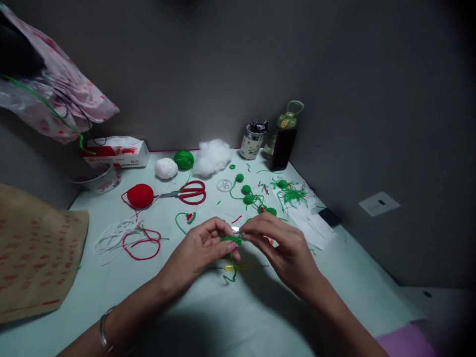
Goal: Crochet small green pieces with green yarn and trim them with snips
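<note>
My left hand (210, 243) is closed on a small green crochet piece (227, 239), pinched between thumb and fingers. A loose green yarn tail (234, 272) hangs down from it. My right hand (282, 243) meets the piece's right end with thumb and fingertips pinched together; whatever is between them is too small to make out. Below my hands, a crochet hook with a yellow handle (238, 267) lies on the table. Just beyond my left hand lies a small red-and-green crochet piece (191, 218) with a green strand.
Red-handled scissors (192, 192), a red yarn ball (140, 196), a white ball (165, 169), a green ball (184, 159) and white stuffing (212, 157) lie further back. Several green crocheted balls (248, 199) are at right. A pen jar (251, 144) and bottle (290, 119) stand by the wall.
</note>
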Tool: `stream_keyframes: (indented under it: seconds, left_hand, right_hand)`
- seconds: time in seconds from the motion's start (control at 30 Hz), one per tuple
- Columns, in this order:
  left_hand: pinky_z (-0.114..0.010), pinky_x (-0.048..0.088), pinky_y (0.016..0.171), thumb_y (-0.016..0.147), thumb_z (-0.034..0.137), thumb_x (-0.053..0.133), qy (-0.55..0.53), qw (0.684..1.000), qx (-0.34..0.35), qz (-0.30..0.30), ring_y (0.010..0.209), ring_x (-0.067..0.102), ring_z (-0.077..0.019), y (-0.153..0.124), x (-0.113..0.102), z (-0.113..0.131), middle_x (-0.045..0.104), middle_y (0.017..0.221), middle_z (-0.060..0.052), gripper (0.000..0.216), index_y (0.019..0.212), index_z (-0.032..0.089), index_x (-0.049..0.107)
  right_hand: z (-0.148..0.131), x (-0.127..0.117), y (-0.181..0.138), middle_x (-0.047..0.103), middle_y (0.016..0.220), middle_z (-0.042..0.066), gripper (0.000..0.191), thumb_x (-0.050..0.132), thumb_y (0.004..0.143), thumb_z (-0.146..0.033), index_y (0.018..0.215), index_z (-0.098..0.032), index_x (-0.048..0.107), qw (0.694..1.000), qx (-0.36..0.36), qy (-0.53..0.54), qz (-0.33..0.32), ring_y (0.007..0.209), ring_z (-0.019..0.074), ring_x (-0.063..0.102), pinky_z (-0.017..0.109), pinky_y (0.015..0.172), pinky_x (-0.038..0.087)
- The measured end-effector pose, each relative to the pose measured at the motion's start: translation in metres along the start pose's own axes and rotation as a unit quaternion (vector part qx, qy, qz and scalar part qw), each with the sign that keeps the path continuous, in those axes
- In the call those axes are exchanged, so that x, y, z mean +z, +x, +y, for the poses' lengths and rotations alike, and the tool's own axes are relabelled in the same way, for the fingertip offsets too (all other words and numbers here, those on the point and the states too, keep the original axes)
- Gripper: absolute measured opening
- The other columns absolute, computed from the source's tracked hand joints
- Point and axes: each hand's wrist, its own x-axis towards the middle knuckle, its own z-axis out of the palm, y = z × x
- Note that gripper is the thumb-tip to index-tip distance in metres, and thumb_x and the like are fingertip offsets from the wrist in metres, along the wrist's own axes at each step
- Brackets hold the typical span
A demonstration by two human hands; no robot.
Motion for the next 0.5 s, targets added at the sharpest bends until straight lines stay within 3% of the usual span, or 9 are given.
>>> stream_keyframes:
  seconds: [0.17, 0.3, 0.37, 0.43, 0.5]
  left_hand:
    - [-0.023, 0.047, 0.073, 0.085, 0.029, 0.076, -0.007, 0.999, 0.01, 0.033, 0.077, 0.064, -0.0119, 0.001, 0.003, -0.004, 0.067, 0.078, 0.003, 0.02, 0.088, 0.018, 0.059]
    - [-0.022, 0.044, 0.068, 0.08, 0.029, 0.079, 0.003, 0.998, -0.004, 0.055, 0.073, 0.06, -0.0115, 0.003, 0.004, -0.005, 0.063, 0.073, 0.004, 0.025, 0.083, 0.018, 0.057]
    - [-0.022, 0.044, 0.067, 0.079, 0.027, 0.079, 0.007, 0.999, -0.002, 0.052, 0.071, 0.059, -0.0111, 0.004, 0.004, -0.005, 0.062, 0.072, 0.005, 0.025, 0.082, 0.018, 0.056]
    - [-0.023, 0.044, 0.067, 0.08, 0.027, 0.076, 0.019, 0.999, -0.002, 0.043, 0.071, 0.061, -0.0119, 0.004, 0.003, -0.004, 0.065, 0.072, 0.004, 0.023, 0.083, 0.019, 0.055]
    - [-0.025, 0.045, 0.067, 0.083, 0.027, 0.072, 0.038, 0.999, -0.008, 0.035, 0.07, 0.062, -0.0131, 0.005, 0.003, -0.004, 0.068, 0.071, 0.002, 0.02, 0.086, 0.019, 0.054]
  right_hand:
    - [-0.003, 0.011, -0.004, 0.071, 0.102, 0.011, 0.024, 0.054, 0.098, -0.01, 0.12, -0.013, 0.065, 0.998, -0.046, -0.018, -0.037, 0.092, 0.0171, 0.067, 0.03, 0.077, 0.056]
    - [-0.005, 0.014, -0.004, 0.071, 0.097, 0.012, 0.022, 0.052, 0.099, -0.01, 0.115, -0.012, 0.066, 0.991, -0.071, -0.106, -0.051, 0.083, 0.0187, 0.068, 0.029, 0.066, 0.056]
    - [-0.009, 0.012, -0.004, 0.071, 0.102, 0.014, 0.019, 0.054, 0.097, -0.01, 0.11, -0.013, 0.068, 0.992, -0.075, -0.099, -0.027, 0.086, 0.02, 0.07, 0.03, 0.067, 0.056]
    - [-0.015, 0.006, -0.004, 0.071, 0.106, 0.012, 0.015, 0.056, 0.097, -0.011, 0.104, -0.017, 0.068, 1.0, -0.03, 0.006, 0.006, 0.083, 0.0177, 0.071, 0.029, 0.067, 0.057]
    - [-0.02, -0.002, -0.004, 0.072, 0.095, 0.006, 0.014, 0.052, 0.1, -0.015, 0.102, -0.021, 0.065, 0.979, 0.057, 0.195, 0.016, 0.068, 0.0123, 0.071, 0.024, 0.057, 0.055]
